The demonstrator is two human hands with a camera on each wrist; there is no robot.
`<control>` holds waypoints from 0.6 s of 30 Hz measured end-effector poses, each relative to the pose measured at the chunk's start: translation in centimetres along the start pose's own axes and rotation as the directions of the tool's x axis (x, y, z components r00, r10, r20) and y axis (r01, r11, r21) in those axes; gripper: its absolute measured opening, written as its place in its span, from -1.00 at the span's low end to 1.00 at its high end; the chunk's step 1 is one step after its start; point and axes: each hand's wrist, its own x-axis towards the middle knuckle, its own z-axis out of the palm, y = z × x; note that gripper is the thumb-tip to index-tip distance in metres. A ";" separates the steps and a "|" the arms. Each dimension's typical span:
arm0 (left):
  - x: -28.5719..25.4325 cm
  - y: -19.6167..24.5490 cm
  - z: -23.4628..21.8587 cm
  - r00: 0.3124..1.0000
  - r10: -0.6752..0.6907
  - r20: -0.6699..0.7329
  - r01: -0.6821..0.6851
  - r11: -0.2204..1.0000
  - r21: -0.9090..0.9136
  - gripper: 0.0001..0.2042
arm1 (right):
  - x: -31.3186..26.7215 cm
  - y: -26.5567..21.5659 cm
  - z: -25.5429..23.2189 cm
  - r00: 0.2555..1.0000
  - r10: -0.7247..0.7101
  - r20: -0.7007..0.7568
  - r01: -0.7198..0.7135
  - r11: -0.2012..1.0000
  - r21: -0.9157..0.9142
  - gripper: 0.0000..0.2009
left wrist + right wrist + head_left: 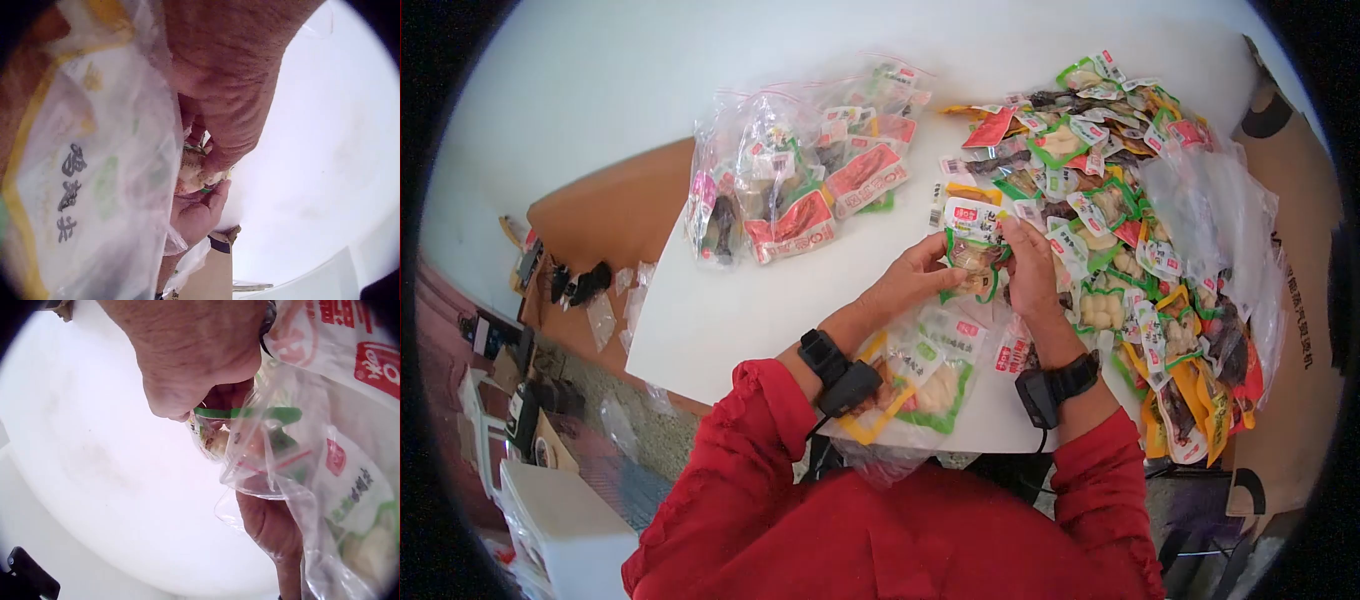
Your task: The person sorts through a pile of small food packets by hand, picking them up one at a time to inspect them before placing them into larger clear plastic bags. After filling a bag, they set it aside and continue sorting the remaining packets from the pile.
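Both hands hold one small sealed food packet [977, 250] with a white label and green edging, above the white table. My left hand [915, 275] grips its left side, thumb across the lower front. On the other side my right hand [1032, 270] pinches the packet's right edge. In the right wrist view its green border [269, 414] shows beyond the fingers. Directly below the hands, near the table's front edge, lies a clear zip bag [890, 455] with yellow-edged and green-edged packets inside. That bag's plastic covers part of both wrist views.
A large heap of mixed food packets [1100, 220] covers the table's right side, with clear empty bags [1215, 220] over it. Several filled zip bags [785, 190] stand at the back left. Cardboard [1300, 300] rises at the right; an open brown box [610, 215] sits beyond the left edge.
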 end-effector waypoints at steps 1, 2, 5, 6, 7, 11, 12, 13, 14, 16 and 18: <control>0.0 0.0 0.0 1.000 -0.002 -0.023 0.002 1.000 0.003 -0.56 | -0.1 -0.1 0.1 1.000 -0.008 -0.006 0.008 1.000 0.008 -0.76; -0.1 0.0 0.0 1.000 -0.004 -0.017 0.005 1.000 0.011 -0.56 | -0.1 -0.1 0.3 1.000 -0.019 -0.015 0.019 1.000 -0.008 -0.77; -0.1 0.1 0.1 1.000 0.018 0.001 -0.017 0.998 -0.055 -0.58 | 0.3 0.4 -0.2 0.998 -0.070 -0.005 0.069 0.997 -0.034 -0.78; -0.1 0.1 -0.1 1.000 0.004 0.012 -0.003 1.000 -0.023 -0.59 | 0.3 0.2 -0.1 0.995 -0.103 0.014 0.103 0.994 -0.045 -0.79; -0.1 0.0 -0.2 1.000 -0.011 0.022 0.011 1.000 0.009 -0.60 | 0.3 -0.2 -0.1 0.994 -0.110 0.013 0.110 0.993 -0.042 -0.79; -0.3 0.0 -0.4 0.999 -0.050 -0.012 0.051 0.998 0.033 -0.65 | 0.1 -0.4 -0.1 0.998 -0.024 0.051 0.018 0.995 0.096 -0.84; -0.4 0.3 -0.3 0.998 -0.062 -0.028 0.062 0.998 0.015 -0.69 | 0.3 -0.3 -0.1 0.997 -0.009 0.080 -0.011 0.971 0.240 -0.84; -0.4 0.5 -0.3 0.996 -0.074 -0.042 0.074 0.997 -0.005 -0.72 | 0.4 -0.3 0.0 0.997 -0.007 0.082 -0.013 0.970 0.244 -0.84; -0.4 0.4 -0.5 0.996 -0.077 -0.046 0.077 0.997 -0.002 -0.72 | 0.4 -0.4 0.0 0.996 0.001 0.086 -0.023 0.966 0.259 -0.85; -0.2 0.4 -0.8 0.998 -0.042 -0.049 0.040 0.998 -0.051 -0.79 | 0.6 -0.4 0.0 0.996 0.008 0.094 -0.034 0.960 0.277 -0.85; -0.1 0.4 -1.0 0.997 -0.048 -0.057 0.046 0.998 -0.045 -0.80 | 0.7 -0.2 -0.4 0.994 0.008 0.108 -0.026 0.984 0.175 -0.84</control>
